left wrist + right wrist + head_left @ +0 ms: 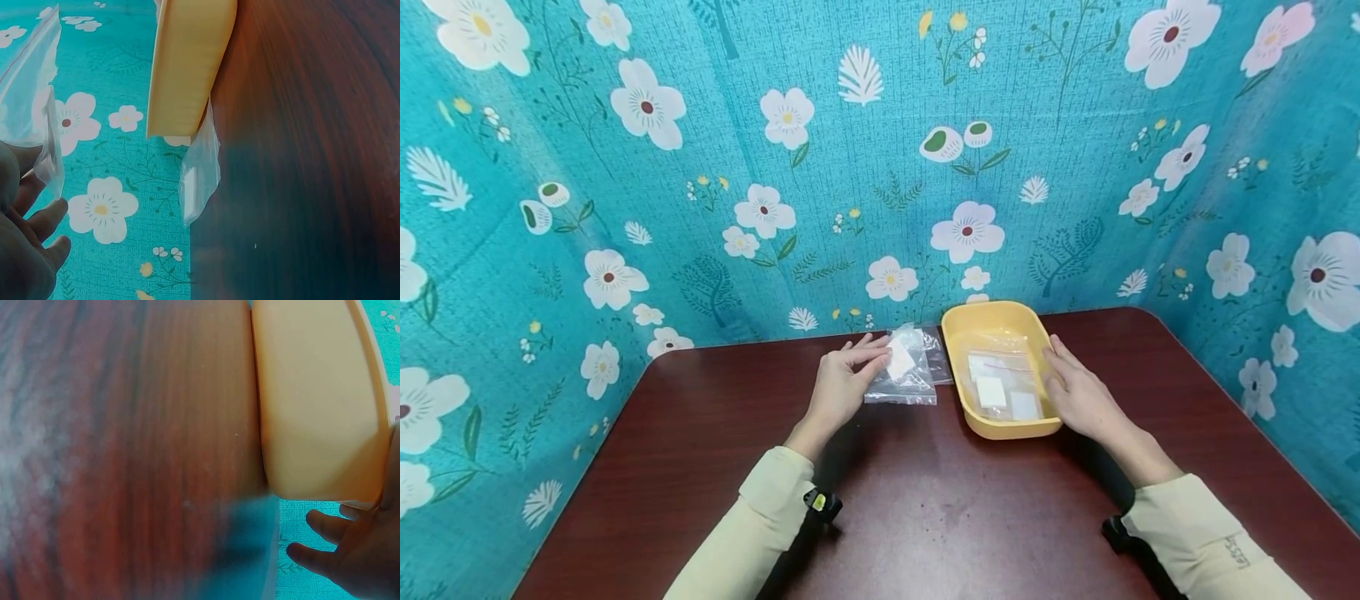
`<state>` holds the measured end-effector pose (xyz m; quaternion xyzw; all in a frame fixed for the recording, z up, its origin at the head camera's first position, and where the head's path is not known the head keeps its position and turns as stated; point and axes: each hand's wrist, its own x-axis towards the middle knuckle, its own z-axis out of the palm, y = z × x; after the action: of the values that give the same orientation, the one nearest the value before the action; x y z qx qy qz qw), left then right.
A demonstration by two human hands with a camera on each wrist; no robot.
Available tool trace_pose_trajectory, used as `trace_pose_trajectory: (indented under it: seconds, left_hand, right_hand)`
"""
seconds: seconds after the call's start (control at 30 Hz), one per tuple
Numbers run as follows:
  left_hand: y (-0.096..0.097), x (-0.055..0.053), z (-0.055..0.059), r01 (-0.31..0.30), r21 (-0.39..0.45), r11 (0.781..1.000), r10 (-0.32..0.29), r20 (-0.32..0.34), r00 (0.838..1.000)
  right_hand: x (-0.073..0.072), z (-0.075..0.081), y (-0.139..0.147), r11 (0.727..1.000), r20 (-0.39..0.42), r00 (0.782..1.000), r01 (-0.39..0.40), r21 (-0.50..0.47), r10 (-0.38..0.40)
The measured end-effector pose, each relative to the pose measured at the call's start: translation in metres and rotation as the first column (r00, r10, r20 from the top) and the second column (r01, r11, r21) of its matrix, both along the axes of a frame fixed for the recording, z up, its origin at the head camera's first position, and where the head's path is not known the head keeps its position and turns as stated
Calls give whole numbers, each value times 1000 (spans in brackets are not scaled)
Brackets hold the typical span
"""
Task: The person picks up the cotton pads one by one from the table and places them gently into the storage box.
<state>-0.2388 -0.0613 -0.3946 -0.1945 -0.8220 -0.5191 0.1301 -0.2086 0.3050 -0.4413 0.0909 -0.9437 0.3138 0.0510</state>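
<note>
In the head view my left hand point(841, 385) pinches a clear zip bag point(891, 390) with a white square piece inside, left of the yellow plastic tray point(1000, 429). The left wrist view shows that raised bag point(28, 100) between thumb and fingers. Another clear bag point(942, 367) lies on the table against the tray's left side. My right hand point(1086, 400) holds the tray's right rim, its outer fingers point(312, 557) spread beside the wall. Inside the tray are clear bags point(1000, 371) with white square pieces.
The dark red-brown wooden table point(715, 450) has rounded back corners. A teal flowered cloth point(850, 200) hangs behind it and along both sides. Each wrist wears a black strap, with a small device point(822, 502) on the left one.
</note>
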Motion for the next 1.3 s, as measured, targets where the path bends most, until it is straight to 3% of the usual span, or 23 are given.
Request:
trace_pose_trajectory:
  seconds: [0.37,0.67,0.97,1.3]
  left_hand:
    - [10,1,-2,17,10,1000,-17,27,999]
    - [23,-3,-10,23,-6,1000,-22,29,999]
    - [48,-2,-21,82,-18,996,-82,36,996]
    - [79,2,-18,118,-8,993,-118,69,991]
  right_hand:
    - [-3,0,2,1000,-13,1000,-5,2,5]
    - [-5,0,4,1000,-40,999,-11,3,11]
    - [-3,-1,2,1000,-37,999,-18,-10,18]
    - [-2,-2,2,1000,-23,1000,-10,-16,10]
